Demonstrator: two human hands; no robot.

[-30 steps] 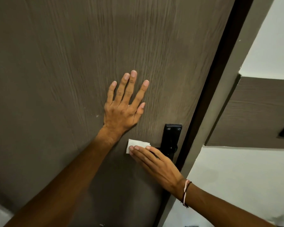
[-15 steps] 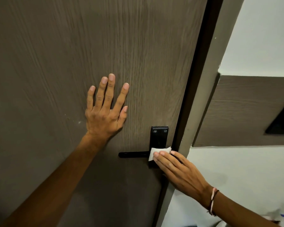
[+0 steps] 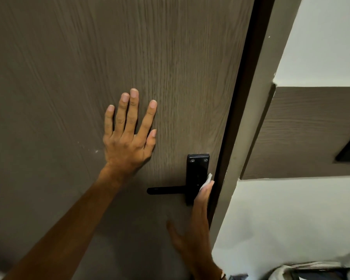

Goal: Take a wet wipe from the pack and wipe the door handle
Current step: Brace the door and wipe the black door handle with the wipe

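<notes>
1. A dark brown wood-grain door (image 3: 89,57) fills most of the view, with a grey door frame (image 3: 257,98) running down its right edge and a pale wall (image 3: 291,219) beyond it.
2. The door handle (image 3: 166,190) is matte black: a straight lever pointing left from a tall, narrow backplate (image 3: 196,168) fixed with two screws at its top.
3. The wet wipe (image 3: 207,179) shows only as a small white fold above the right hand's fingertips, pressed against the right edge of the backplate.
4. The right hand (image 3: 198,223) is held flat and edge-on, fingers straight and together over the wipe, thumb spread away to the left; it pins the wipe against the plate rather than closing around it.
5. The left hand (image 3: 127,136) lies flat on the door with fingers spread wide, up and to the left of the handle, holding nothing.
6. The backplate sits close to the door's dark edge, leaving only a narrow strip between plate and frame; the lever's left side is uncovered.
7. A brown panel (image 3: 311,128) crosses the wall to the right.
</notes>
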